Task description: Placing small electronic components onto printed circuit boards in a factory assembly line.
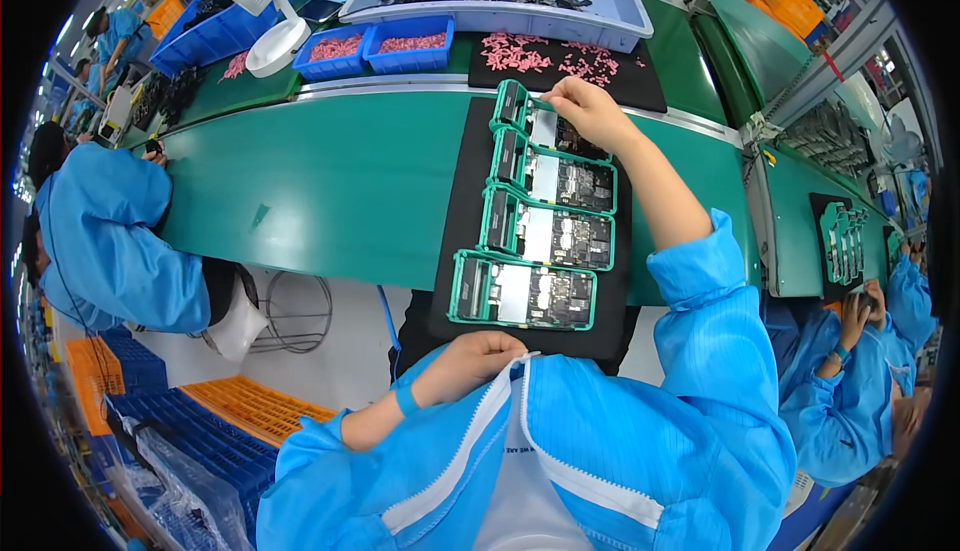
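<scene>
The right hand (590, 111) reaches far over a black mat (455, 231) on the green bench (330, 181). Its fingers are pinched together at the far right corner of the farthest tray (535, 126); whether they grip a small part there is too small to tell. The left hand (470, 366) is close to the body, clenched on the zipper edge of the blue coat (640, 451), touching nothing on the bench.

Four green trays lie in a column on the mat, each holding a circuit board with a silver plate in the middle and dark parts to the right. The nearest tray (522, 291) sits at the mat's near edge, the other two (550, 234) (555, 179) between it and the farthest, all just beside one another.

Beyond the column, a second black mat (650, 91) carries a scatter of pink pieces (545, 56). Left of it stand two small blue bins (375, 48) filled with pink pieces, and a white fan (262, 16) beside them. Farther still is a large pale blue crate (600, 11) of black parts. Big blue crates (225, 26) stand at the far left.

A person in a blue coat (105, 241) sits on the left, another (860, 391) on the right near a mat with green trays (840, 241). Orange (250, 406) and blue crates lie on the floor at near left.
</scene>
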Motion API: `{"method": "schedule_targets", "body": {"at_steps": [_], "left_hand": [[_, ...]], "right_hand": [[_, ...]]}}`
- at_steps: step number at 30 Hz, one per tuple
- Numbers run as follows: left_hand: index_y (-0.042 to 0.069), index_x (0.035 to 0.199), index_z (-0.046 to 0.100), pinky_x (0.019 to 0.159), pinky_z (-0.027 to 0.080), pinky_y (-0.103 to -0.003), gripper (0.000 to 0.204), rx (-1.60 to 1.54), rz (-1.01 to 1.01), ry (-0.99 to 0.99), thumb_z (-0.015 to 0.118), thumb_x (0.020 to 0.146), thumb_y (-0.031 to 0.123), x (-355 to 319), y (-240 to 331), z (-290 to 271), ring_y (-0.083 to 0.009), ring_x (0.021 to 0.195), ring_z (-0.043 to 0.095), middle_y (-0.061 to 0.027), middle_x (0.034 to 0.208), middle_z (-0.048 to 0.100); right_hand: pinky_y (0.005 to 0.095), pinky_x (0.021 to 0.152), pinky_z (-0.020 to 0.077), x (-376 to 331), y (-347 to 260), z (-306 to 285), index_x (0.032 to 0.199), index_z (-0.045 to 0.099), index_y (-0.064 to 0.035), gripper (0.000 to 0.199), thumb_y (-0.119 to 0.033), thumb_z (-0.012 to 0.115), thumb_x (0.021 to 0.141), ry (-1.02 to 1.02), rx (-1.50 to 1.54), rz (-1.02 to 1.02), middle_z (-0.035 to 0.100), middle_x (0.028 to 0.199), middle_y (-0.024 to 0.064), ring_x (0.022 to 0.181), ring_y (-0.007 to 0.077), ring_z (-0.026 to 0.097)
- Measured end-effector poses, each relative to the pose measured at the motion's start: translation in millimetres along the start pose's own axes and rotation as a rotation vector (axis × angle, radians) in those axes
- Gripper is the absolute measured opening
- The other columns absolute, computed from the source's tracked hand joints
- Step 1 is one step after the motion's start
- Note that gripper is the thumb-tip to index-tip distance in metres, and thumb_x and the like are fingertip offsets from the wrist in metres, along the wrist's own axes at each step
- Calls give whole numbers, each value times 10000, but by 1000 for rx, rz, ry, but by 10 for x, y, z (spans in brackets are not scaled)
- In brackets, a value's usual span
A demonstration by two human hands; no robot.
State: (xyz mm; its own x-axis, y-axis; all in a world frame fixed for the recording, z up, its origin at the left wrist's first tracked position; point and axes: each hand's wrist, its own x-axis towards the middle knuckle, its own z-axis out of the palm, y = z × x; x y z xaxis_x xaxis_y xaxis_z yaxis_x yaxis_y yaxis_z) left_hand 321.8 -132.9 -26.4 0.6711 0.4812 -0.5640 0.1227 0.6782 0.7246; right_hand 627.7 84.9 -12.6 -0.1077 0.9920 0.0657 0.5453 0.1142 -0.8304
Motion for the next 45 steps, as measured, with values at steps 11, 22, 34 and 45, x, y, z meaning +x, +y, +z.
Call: {"method": "schedule_targets", "body": {"at_steps": [11,22,34,45], "left_hand": [[-36,977,653,791,517,-243,141,232,51,-72,629,922,91,-96,236,-181,-100,864,618,-68,958,683],[-19,932,626,822,512,-258,49,273,280,50,620,899,16,-183,359,-530,-126,952,628,-139,1052,684],[30,1056,694,786,540,-335,202,526,546,-187,643,880,115,-431,-197,-624,-279,897,681,-137,1018,698],[41,1016,681,756,526,-345,177,709,514,-233,639,851,91,-617,-205,-604,-269,877,649,-109,953,680]], "right_hand": [[376,731,497,-210,338,-529,859,613,-7,117,-123,623,851,171,-296,-142,616,874,152,815,286,619],[445,797,479,-27,471,-217,779,616,-7,63,-63,592,763,151,-845,-444,596,838,169,860,356,578],[396,786,509,-192,405,101,849,649,-29,71,-89,623,819,165,-934,-487,646,904,95,898,295,624],[368,870,504,-456,396,195,975,708,-47,199,-25,609,804,131,-899,-397,662,1065,75,991,275,624]]}}
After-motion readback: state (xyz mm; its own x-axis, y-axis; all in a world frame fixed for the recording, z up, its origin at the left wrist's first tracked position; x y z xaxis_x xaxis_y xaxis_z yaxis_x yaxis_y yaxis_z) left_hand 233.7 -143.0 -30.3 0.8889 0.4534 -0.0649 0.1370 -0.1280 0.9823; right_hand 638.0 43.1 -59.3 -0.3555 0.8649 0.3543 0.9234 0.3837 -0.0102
